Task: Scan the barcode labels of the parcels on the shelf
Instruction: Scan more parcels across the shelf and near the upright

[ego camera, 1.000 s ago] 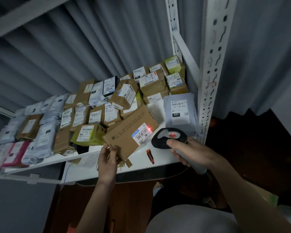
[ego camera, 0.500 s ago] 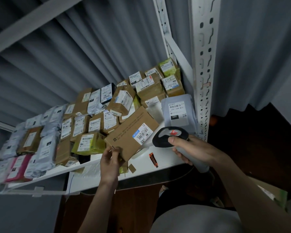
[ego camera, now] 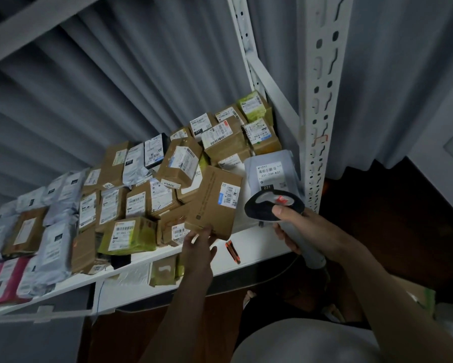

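Cardboard parcel (ego camera: 214, 203), the flat brown box with the white barcode label (ego camera: 229, 193) near its upper right corner, now stands steeper than a second ago and sits further back among the other parcels, its lower edge at the front of the shelf (ego camera: 249, 239). A second ago a red scanning dot glowed on that label; no dot shows there now, so this scan looks done and the box is probably being put back. The left hand (ego camera: 197, 247) is under the box's lower edge, fingers loosely spread against it, pushing rather than gripping. The right hand (ego camera: 306, 229) is just right of the box, fingers wrapped round the handle of the barcode scanner (ego camera: 273, 205), whose head has lifted and points toward the grey bag (ego camera: 271, 171) right of the box. That bag's label is likely next.
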